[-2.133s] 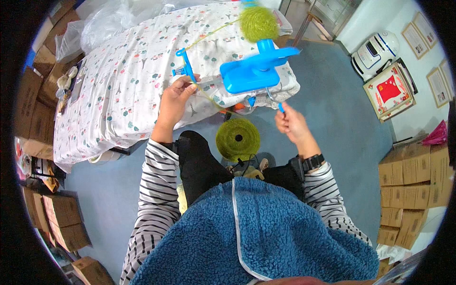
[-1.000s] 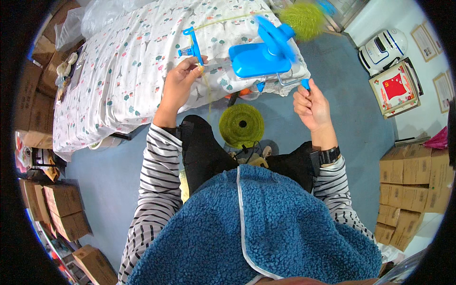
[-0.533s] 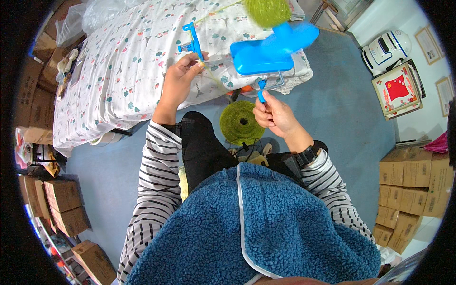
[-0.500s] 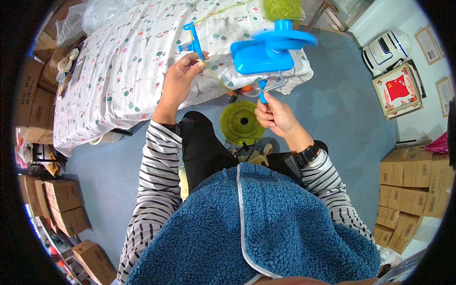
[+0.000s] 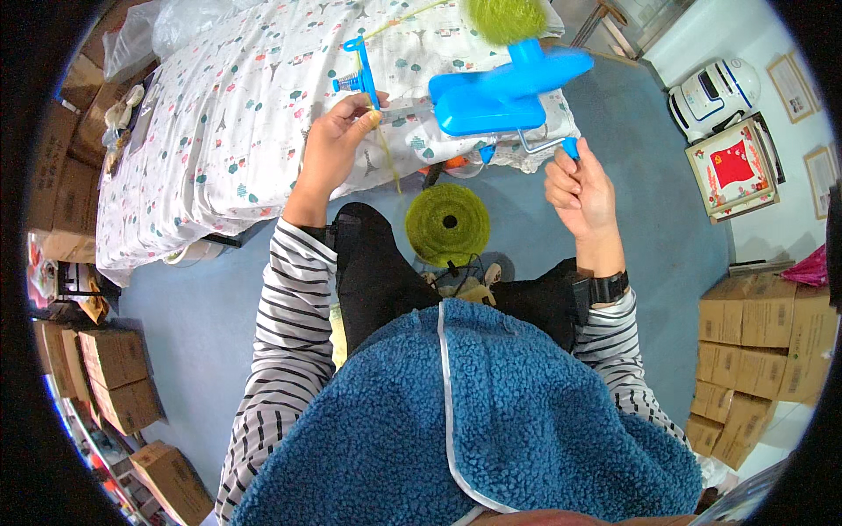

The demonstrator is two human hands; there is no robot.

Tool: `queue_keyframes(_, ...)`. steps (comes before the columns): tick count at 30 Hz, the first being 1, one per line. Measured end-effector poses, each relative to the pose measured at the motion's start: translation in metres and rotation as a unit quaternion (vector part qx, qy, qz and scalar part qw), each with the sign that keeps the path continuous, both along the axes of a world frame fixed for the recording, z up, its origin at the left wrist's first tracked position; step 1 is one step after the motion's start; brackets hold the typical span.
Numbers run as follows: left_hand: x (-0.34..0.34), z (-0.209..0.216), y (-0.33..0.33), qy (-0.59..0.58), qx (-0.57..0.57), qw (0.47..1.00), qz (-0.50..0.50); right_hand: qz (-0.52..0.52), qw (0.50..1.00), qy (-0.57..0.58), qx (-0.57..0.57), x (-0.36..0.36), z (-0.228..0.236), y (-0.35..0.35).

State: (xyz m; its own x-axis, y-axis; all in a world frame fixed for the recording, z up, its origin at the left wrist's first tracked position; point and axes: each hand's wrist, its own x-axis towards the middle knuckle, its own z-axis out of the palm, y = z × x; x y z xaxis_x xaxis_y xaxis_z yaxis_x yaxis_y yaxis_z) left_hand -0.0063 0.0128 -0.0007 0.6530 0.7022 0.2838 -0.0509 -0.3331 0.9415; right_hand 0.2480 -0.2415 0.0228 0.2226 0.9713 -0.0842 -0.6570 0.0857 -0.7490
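Observation:
A blue yarn winder stands at the near edge of the cloth-covered table, with a fuzzy yellow-green ball of yarn on its tilted, blurred top. My right hand is closed around the blue knob of its metal crank. On the left, my left hand pinches the yellow-green yarn at the lower end of the blue yarn guide. From the guide the strand runs up toward the ball. Below the table edge, between my legs, sits a cone of yellow-green yarn.
A patterned white cloth covers the table, with clear plastic bags at its far left. Cardboard boxes stand on the left and right. A white-and-black machine and a framed red picture are at the far right.
My right hand has swung right and slightly up with the crank knob. The winder's top and ball have turned. My left hand stays nearly still, while the yarn below it hangs straighter.

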Motion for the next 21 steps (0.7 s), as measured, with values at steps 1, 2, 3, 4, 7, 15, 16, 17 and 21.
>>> queue_keyframes(1, 0.0, 0.0, 0.0, 0.006, 0.008, 1.0, 0.006, 0.021, 0.999, 0.008, 0.024, -0.006, 0.006, 0.005)
queue_keyframes(2, 0.001, 0.0, 0.0, -0.001, -0.007, 1.0, 0.0, 0.012, 1.0, 0.024, 0.012, -0.015, 0.008, 0.009)
queue_keyframes(3, 0.001, -0.001, 0.0, -0.01, -0.017, 1.0, -0.004, 0.034, 0.999, 0.015, 0.019, -0.024, 0.009, 0.014)
queue_keyframes(4, 0.001, -0.001, 0.0, -0.019, -0.027, 0.999, -0.007, 0.056, 0.998, 0.013, 0.02, -0.031, 0.01, 0.018)
queue_keyframes(7, 0.001, 0.0, 0.0, -0.011, -0.013, 1.0, 0.004, 0.123, 0.992, 0.003, 0.02, -0.05, 0.001, 0.03)
queue_keyframes(15, 0.001, -0.001, 0.0, -0.006, -0.021, 1.0, 0.002, 0.105, 0.989, -0.061, -0.083, -0.052, -0.061, 0.028)
queue_keyframes(16, 0.001, -0.001, 0.0, -0.006, -0.024, 1.0, 0.002, 0.092, 0.989, -0.059, -0.096, -0.045, -0.067, 0.023)
queue_keyframes(17, 0.001, 0.0, 0.0, 0.0, -0.029, 1.0, -0.003, 0.068, 0.987, -0.058, -0.131, -0.038, -0.072, 0.019)
queue_keyframes(21, -0.002, 0.001, 0.001, 0.017, -0.033, 0.999, -0.012, 0.028, 0.992, -0.055, -0.11, -0.008, -0.074, 0.002)
